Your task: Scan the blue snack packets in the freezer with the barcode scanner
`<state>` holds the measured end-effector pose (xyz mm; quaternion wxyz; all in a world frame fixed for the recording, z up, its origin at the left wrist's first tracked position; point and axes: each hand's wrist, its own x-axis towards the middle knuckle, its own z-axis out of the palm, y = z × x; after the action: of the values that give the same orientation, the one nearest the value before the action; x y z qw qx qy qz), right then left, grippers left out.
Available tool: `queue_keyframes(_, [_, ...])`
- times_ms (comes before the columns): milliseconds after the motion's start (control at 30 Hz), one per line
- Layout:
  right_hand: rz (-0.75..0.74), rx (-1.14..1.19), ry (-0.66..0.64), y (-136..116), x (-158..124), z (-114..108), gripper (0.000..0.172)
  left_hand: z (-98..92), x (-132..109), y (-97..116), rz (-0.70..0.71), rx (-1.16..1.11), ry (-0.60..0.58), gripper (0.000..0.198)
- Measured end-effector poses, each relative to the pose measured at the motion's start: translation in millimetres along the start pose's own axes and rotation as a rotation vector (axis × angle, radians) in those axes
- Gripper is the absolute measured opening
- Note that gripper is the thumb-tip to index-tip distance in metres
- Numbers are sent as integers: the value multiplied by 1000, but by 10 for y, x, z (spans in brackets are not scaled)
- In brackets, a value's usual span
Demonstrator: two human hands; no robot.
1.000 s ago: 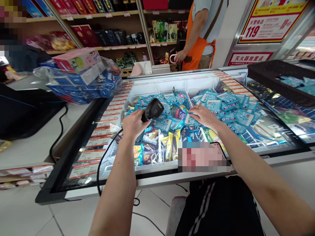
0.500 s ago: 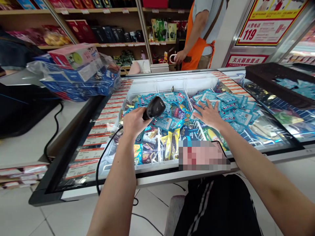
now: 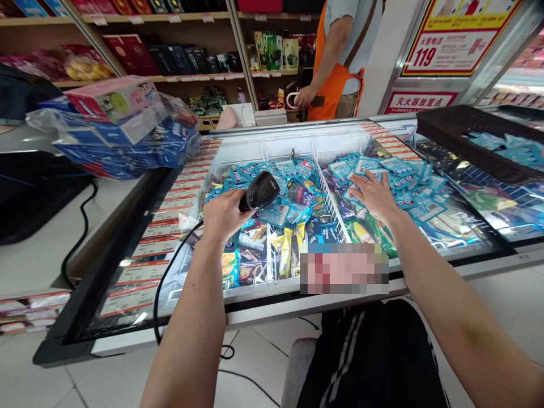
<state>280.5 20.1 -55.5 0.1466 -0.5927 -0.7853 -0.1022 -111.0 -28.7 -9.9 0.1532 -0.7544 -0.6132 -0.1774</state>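
The left hand [image 3: 223, 218] grips a black plastic handheld scanner [image 3: 260, 191]; the right hand [image 3: 374, 195] spreads wide over flat, glossy blue packets [image 3: 399, 165] heaped at the glass-topped chest freezer [image 3: 263, 311] (labels facing up should read easiest).

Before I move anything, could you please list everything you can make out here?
near freezer: 1, black-and-white, centre
basket: 1, black, right
blue packets: many, blue, freezer and basket
yellow packets: a few, yellow, freezer's front middle
price labels: many, white and orange, freezer's left
scanner: 1, black, left of centre
cables: several, black, left and below
bagged boxes: several, blue and pink, left
blurred item: 1, mostly pink, freezer's front
shelves: several, brown, back
signs: 2, red-white-yellow, back right
person: 1, orange apron, back
left hand: 1, bare, gripping scanner
right hand: 1, bare, at blue packets
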Motion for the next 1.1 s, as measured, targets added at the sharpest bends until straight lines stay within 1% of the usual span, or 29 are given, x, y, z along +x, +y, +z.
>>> queue_keyframes(133, [7, -2, 29, -33, -13, -10, 44, 5, 9, 6, 8, -5, -2, 36])
queue_keyframes(300, [-65, 52, -4, -136, 4, -6, 42, 6, 7, 14, 12, -15, -13, 37])
queue_keyframes(433, [-68, 86, -11, -149, 11, -12, 41, 4, 7, 11, -6, -13, -4, 36])
queue_keyframes(567, [-72, 89, 48, -206, 40, -79, 41, -3, 14, 3, -3, 2, -6, 36])
queue_keyframes(667, [-134, 134, 44, -353, 99, -146, 42, -5, 16, -3, 26, -3, -25, 35])
queue_keyframes(800, [-348, 244, -86, -632, 172, -163, 44, 4, 10, 1, 65, -16, -36, 31])
queue_keyframes(867, [-417, 239, -129, -745, 190, -140, 43, 9, 7, 15, 78, -19, -44, 31])
queue_keyframes(967, [-425, 188, -139, -837, 209, -114, 42, 10, 6, 50, 85, -20, -71, 33])
queue_keyframes(1100, [-434, 144, -128, -902, 239, -145, 40, 7, 8, 99, 115, -10, -90, 33])
